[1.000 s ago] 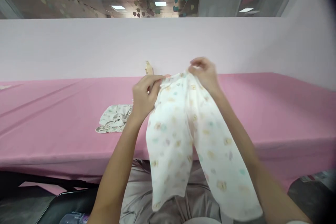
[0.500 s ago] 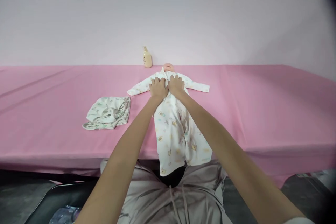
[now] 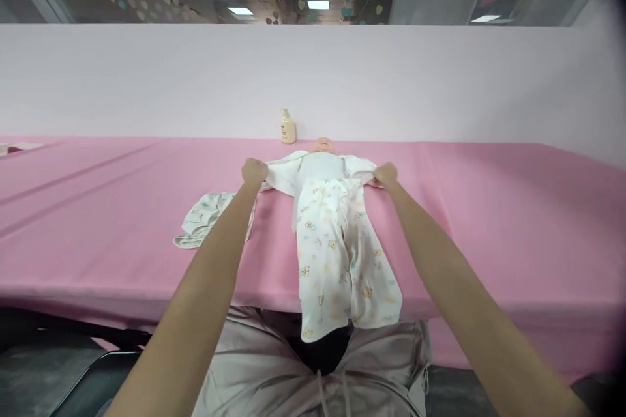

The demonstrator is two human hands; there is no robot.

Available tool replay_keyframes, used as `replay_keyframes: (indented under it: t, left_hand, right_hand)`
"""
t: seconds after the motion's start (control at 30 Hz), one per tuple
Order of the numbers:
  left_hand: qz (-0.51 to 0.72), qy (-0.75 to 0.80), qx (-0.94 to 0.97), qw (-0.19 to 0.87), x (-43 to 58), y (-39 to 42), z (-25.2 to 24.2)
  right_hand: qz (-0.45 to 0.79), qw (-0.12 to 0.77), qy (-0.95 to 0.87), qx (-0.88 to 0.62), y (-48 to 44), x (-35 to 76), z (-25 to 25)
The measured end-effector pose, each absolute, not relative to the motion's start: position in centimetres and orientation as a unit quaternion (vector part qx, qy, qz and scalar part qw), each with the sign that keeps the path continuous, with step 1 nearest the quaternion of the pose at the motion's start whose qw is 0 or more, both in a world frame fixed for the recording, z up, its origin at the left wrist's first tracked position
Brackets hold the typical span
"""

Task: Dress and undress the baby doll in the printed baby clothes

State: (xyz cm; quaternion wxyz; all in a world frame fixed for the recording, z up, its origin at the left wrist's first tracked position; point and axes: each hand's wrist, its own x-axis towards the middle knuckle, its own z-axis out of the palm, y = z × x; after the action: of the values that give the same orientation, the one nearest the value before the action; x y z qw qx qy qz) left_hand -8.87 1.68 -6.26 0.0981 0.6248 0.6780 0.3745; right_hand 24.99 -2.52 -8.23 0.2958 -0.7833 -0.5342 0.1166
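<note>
A small white garment top [image 3: 282,174] lies spread at the middle of the table, with its front open to each side and its inner side showing. My left hand [image 3: 254,172] is closed on its left edge, and my right hand [image 3: 386,175] is closed on its right edge. White trousers with a bear print [image 3: 325,254] lie below the top, their legs hanging over the table's front edge. Beyond the top, a pinkish rounded thing [image 3: 323,144], perhaps a doll's head, shows near the wall.
A folded patterned cloth [image 3: 203,215] sits on the left, partly behind my left forearm. A cream pump bottle [image 3: 288,128] stands against the wall. Pink cloth [image 3: 489,221] covers the table. A dark chair [image 3: 98,381] is at the lower left.
My hands have moved apart from the middle of the top to its two sides. The top's front has been opened outward, showing its plain inside. The view has tilted up.
</note>
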Motion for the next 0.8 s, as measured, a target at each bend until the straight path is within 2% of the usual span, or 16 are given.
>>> replay_keyframes:
  t: [0.17,0.27,0.37,0.6,0.8]
  left_hand:
    - [0.355,0.654,0.666,0.048,-8.6,0.9,-6.8]
    - [0.328,0.558,0.76,0.058,-3.9,-0.4,-8.2]
    - [0.303,0.485,0.819,0.045,0.0,-2.3,-10.0]
    - [0.316,0.461,0.828,-0.031,-0.1,-4.4,-12.1]
    - [0.335,0.433,0.837,0.018,-1.8,-4.1,-12.8]
  right_hand:
    - [0.048,0.306,-0.515,-0.799,-3.5,27.2,-9.2]
    - [0.005,0.336,-0.627,-0.703,-3.1,22.3,-9.2]
    - [0.003,0.326,-0.742,-0.585,-3.1,16.4,-9.7]
    - [-0.019,0.373,-0.778,-0.505,-4.1,13.5,-12.6]
    - [-0.026,0.391,-0.796,-0.46,-4.8,15.0,-13.7]
